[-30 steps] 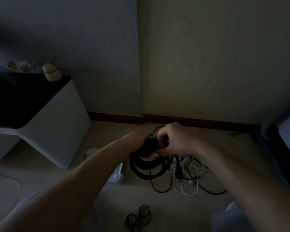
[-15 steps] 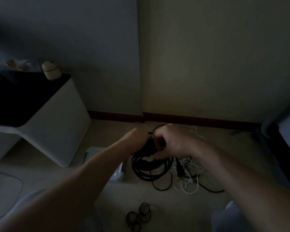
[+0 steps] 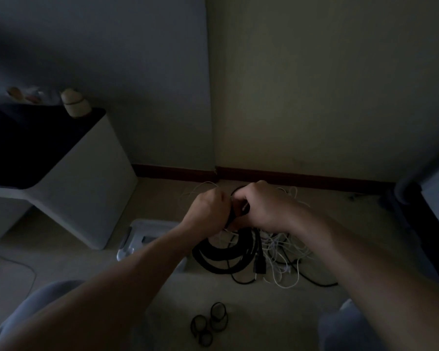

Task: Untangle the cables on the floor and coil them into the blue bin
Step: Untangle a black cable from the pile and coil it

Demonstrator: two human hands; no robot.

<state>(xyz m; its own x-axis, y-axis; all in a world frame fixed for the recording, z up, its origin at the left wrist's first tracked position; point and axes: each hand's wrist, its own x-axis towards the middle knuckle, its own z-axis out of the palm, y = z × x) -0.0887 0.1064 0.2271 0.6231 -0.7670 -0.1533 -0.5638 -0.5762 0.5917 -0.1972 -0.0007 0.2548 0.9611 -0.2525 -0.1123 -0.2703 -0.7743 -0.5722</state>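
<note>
A thick black cable [image 3: 224,257] hangs in several loops from both hands, above the floor in the room's corner. My left hand [image 3: 208,214] grips the top of the coil. My right hand [image 3: 261,206] is curled round the same bundle just to the right. A black plug [image 3: 259,266] dangles at the coil's right side. Below and to the right lies a tangle of thin white and black cables [image 3: 284,252]. The bin [image 3: 147,233] looks pale in the dim light and sits on the floor left of the coil, partly hidden by my left forearm.
A white cabinet [image 3: 86,188] with a dark top stands at the left, small objects on it. Three small black rings [image 3: 209,323] lie on the floor near me. A thin cord [image 3: 15,262] trails at the far left. Dark furniture [image 3: 426,224] borders the right side.
Both hands have stayed together on the black coil, shifting slightly up and toward the wall. The loops hang much as before.
</note>
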